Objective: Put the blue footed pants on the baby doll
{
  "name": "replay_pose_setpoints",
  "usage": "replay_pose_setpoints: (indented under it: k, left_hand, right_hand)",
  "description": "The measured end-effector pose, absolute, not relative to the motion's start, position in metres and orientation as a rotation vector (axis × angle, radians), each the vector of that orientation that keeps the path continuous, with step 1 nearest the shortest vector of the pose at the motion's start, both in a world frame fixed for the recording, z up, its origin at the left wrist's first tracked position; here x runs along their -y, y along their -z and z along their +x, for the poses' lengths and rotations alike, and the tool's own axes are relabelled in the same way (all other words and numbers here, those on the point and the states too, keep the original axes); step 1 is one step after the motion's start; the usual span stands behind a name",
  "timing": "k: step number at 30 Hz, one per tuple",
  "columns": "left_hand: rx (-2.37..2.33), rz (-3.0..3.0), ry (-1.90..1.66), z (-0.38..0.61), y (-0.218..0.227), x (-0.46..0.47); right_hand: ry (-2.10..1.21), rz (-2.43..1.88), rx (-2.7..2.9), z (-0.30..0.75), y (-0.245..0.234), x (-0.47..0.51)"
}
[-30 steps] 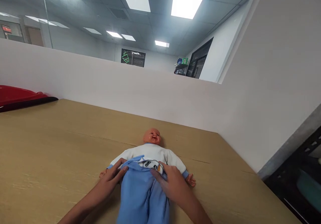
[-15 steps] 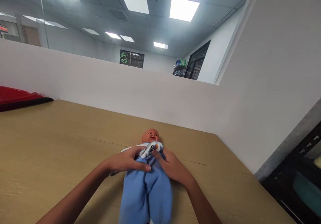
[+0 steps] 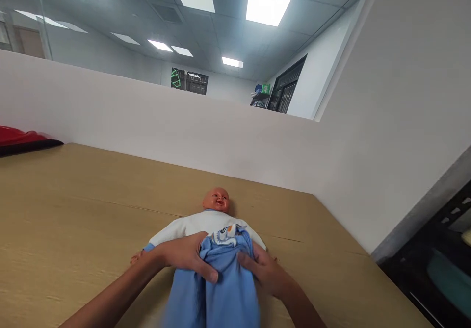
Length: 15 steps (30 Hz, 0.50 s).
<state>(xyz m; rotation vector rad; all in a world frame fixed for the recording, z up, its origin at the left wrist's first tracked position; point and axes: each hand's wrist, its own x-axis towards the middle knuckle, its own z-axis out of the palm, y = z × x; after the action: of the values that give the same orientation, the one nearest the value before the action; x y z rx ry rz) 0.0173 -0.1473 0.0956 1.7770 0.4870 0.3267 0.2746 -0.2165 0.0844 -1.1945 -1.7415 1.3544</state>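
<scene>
A baby doll (image 3: 216,200) lies on its back on the wooden table (image 3: 84,205), head toward the white partition, dressed in a white top with blue cuffs. A light blue garment (image 3: 221,289) with a printed front covers its lower body. My left hand (image 3: 186,255) grips the bunched blue fabric at the doll's left side of the waist. My right hand (image 3: 262,268) grips the same fabric on the other side. Both hands have fingers curled into the cloth. The doll's legs are hidden under the garment.
A white partition wall (image 3: 147,122) runs along the table's far edge and a white wall stands at right. A red and black object (image 3: 22,139) lies at the far left of the table. A dark rack (image 3: 434,264) stands off the table's right edge.
My hands, which had lifted the garment's top edge up near the doll's face, have drawn it back down to the waist. The doll's white chest shows again.
</scene>
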Motion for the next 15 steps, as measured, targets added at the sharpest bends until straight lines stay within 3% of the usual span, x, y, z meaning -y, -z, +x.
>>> replay_pose_setpoints:
  k: [5,11,15]
  left_hand:
    - [-0.538,1.599,-0.406,0.015,-0.073,0.138]
    - [-0.603,1.559,-0.482,0.023,-0.066,0.139]
    - [-0.687,1.724,-0.471,0.027,-0.073,0.144]
  right_hand:
    - [-1.344,-1.191,1.599,0.27,-0.07,0.207]
    - [-1.678,-1.072,1.808,0.278,-0.074,0.21]
    - [-1.481,-1.13,1.576,0.268,-0.064,0.206]
